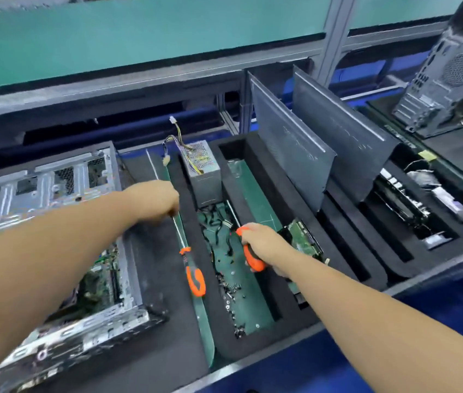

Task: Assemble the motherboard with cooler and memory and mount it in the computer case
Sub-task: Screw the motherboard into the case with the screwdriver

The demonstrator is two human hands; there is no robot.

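Observation:
An open metal computer case (54, 251) lies on its side at the left, with a green motherboard (97, 282) partly visible inside it. My left hand (153, 199) pinches the metal shaft of an orange-handled screwdriver (194, 275) lying in a narrow foam slot. My right hand (264, 245) grips the orange handle of a second screwdriver (251, 258) over the middle foam compartment, whose green floor holds loose screws (231, 290) and black ties.
A grey power supply (203, 171) with loose cables stands at the back of the foam tray (295, 316). Two dark side panels (295, 154) lean upright at the right. A bare circuit board (304, 239) sits beside my right hand. Another case (445, 80) stands far right.

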